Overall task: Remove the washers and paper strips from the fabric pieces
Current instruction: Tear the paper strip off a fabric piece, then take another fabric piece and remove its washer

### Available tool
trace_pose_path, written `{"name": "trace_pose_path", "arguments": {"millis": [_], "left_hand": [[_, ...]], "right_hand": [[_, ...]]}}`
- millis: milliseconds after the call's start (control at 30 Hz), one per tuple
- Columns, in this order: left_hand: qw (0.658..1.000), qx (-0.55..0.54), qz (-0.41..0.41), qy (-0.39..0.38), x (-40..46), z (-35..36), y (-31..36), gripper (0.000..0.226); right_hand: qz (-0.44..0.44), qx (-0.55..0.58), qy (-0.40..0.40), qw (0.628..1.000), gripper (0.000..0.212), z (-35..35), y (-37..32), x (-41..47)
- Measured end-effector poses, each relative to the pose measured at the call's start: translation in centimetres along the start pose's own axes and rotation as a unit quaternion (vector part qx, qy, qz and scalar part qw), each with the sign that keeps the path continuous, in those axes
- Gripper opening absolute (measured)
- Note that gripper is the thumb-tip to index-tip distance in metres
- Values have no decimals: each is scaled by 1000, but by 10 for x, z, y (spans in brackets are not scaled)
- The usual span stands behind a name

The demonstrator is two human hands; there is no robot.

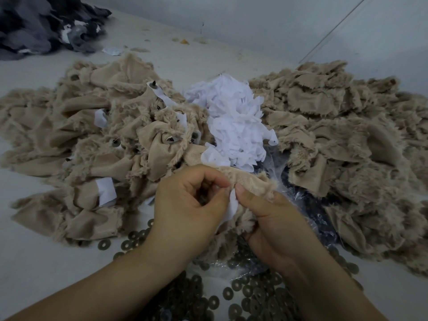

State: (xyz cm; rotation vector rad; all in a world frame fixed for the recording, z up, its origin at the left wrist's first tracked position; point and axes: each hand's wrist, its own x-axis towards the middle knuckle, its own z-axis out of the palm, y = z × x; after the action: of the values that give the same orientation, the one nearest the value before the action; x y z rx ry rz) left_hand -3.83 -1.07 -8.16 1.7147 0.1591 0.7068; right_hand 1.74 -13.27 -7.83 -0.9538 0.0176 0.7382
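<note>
Both hands up front over table (30, 262), working one tan fabric piece (251, 181). Left hand (185, 205) grip curled, pinching fabric edge; right hand (275, 225) grip pinching white paper strip (232, 205) against it. Loose washers (250, 290) scattered just below, paper pile (234, 126) behind.

Beige fabric (97, 126), white paper strips (234, 126), seemingly bronze washers (254, 295)

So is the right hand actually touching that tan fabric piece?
Touching. The head view shows the right hand with its thumb pressed on the tan fabric piece and its fingers curled under the furry edge; the left hand pinches beside it.
</note>
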Motion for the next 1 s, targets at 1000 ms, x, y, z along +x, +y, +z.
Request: {"name": "trace_pose_path", "arguments": {"millis": [1000], "left_hand": [[982,120,-3,-148,8,-10,4,23]], "right_hand": [[-92,-95,86,988,17,-8,-1,3]]}}
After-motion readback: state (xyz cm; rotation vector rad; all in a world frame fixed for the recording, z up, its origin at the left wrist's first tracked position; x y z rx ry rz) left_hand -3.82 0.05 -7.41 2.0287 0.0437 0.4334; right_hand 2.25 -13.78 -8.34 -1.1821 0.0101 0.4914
